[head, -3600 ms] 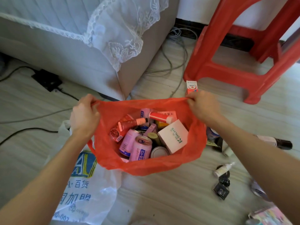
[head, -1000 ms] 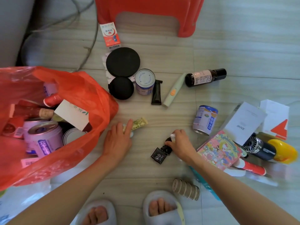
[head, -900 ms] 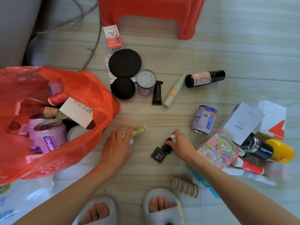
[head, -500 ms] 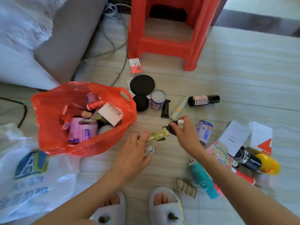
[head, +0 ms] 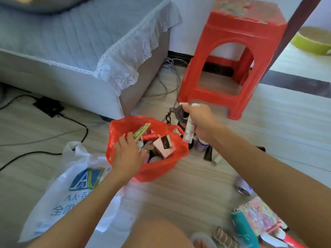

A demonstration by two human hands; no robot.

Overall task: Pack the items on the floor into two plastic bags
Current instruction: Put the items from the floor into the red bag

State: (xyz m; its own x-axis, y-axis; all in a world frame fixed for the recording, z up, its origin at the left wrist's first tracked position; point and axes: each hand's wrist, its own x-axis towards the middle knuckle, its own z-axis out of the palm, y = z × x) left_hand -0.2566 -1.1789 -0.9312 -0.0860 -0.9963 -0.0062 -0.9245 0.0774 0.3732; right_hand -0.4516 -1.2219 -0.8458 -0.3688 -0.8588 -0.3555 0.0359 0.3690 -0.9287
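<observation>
An open red plastic bag stands on the floor, filled with cans, tubes and a pink box. My left hand is over its mouth and holds a green-yellow packet and a small white item. My right hand hovers just right of the bag, gripping a small white bottle and a dark round keychain whose chain and black tag dangle over the bag. A white plastic bag with blue print lies flat at the lower left.
A red plastic stool stands behind the bag, a grey sofa with a lace cover at the back left. Cables run over the floor. Loose items lie right: a can, a colourful booklet, a teal bottle.
Both hands lifted from the floor with their items and moved to the red bag. The left hand now holds the packet over the bag's mouth; the right hand carries the bottle and keychain beside it.
</observation>
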